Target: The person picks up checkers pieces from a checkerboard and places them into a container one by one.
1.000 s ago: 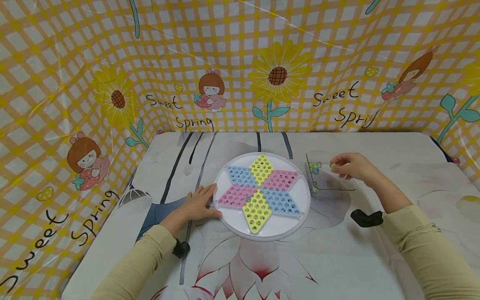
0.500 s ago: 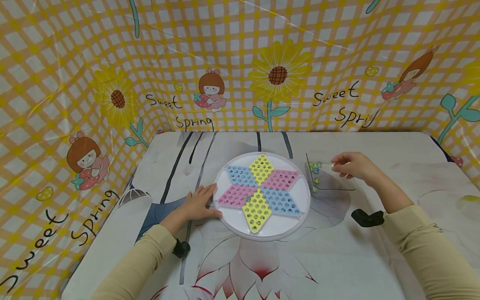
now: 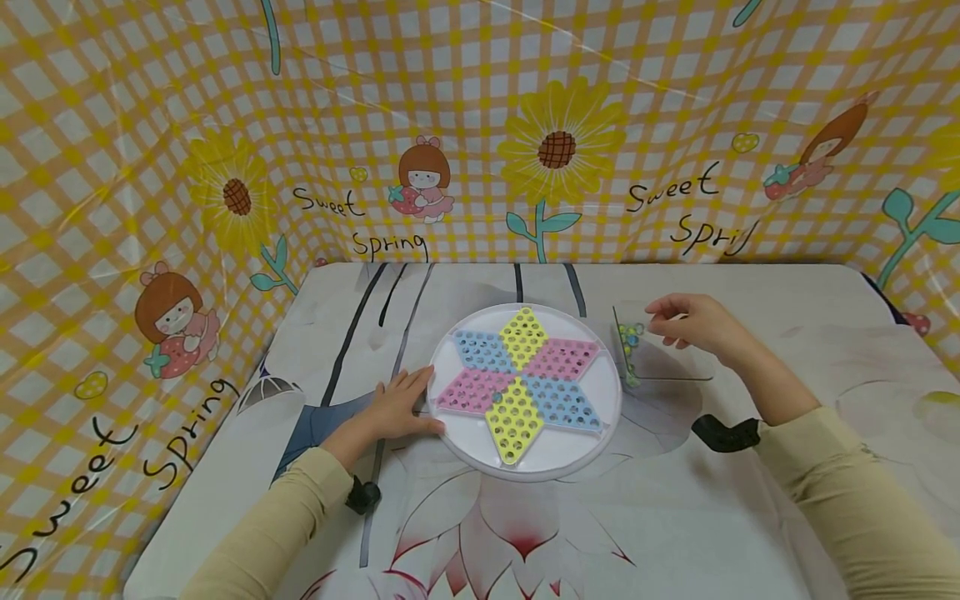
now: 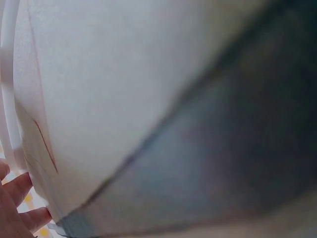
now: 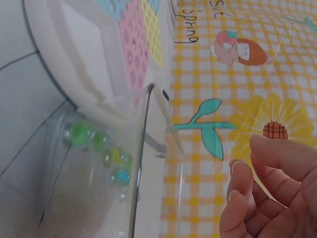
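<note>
A round white Chinese checkers board (image 3: 558, 458) lies on the table, its star made of yellow, blue and pink diamonds. A small marble (image 3: 497, 398) sits near the star's middle. My left hand (image 3: 397, 408) rests at the board's left rim, fingers spread and fairly straight. To the right stands a clear plastic box (image 3: 675, 379) holding several green, yellow and blue glass marbles (image 5: 81, 134) along its left side. My right hand (image 3: 693, 323) hovers over the box; in the right wrist view its thumb and fingers are apart, with nothing between them.
The table (image 3: 600, 533) bears a printed flower pattern. A yellow checked cloth (image 3: 480, 100) hangs behind it and along the left side. Black wrist cameras (image 3: 726, 433) sit under both wrists. The box's upright clear wall stands near the right hand.
A greenish marble pinched by my right hand a second ago is no longer in its fingers. That hand has shifted slightly left and up. My left hand and the board stay put.
</note>
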The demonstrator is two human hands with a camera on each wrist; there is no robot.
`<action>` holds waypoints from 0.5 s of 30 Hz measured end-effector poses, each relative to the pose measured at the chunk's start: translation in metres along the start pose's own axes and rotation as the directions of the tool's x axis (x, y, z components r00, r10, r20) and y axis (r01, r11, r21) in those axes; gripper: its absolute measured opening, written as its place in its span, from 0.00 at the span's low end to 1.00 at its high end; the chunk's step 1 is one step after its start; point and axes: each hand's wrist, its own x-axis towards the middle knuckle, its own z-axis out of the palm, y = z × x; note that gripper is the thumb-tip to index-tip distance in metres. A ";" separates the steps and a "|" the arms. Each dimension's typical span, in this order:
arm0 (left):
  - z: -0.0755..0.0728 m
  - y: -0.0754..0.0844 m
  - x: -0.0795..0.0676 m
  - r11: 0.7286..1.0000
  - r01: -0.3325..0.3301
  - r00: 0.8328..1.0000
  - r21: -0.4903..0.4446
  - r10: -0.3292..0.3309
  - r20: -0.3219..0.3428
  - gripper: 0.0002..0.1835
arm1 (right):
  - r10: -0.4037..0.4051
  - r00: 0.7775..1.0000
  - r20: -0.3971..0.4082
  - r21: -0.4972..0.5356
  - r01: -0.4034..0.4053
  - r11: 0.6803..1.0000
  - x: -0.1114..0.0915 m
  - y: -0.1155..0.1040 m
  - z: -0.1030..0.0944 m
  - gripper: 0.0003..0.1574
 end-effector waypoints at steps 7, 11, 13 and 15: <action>-0.001 0.001 0.001 1.000 -0.002 1.000 0.006 0.002 -0.001 0.53 | -0.041 0.999 -0.005 0.014 0.041 0.999 0.005 -0.019 0.011 0.25; 0.000 -0.002 0.002 1.000 -0.005 1.000 0.001 0.005 -0.005 0.53 | -0.064 0.998 0.000 0.026 0.064 0.998 0.008 -0.030 0.019 0.25; 0.001 -0.003 0.002 1.000 -0.013 1.000 -0.013 0.013 -0.012 0.54 | -0.075 0.997 0.005 0.037 0.075 0.996 0.010 -0.036 0.023 0.24; 0.001 -0.003 0.001 0.999 -0.023 1.000 -0.029 0.022 -0.016 0.55 | -0.086 0.996 0.011 0.048 0.086 0.995 0.011 -0.040 0.028 0.23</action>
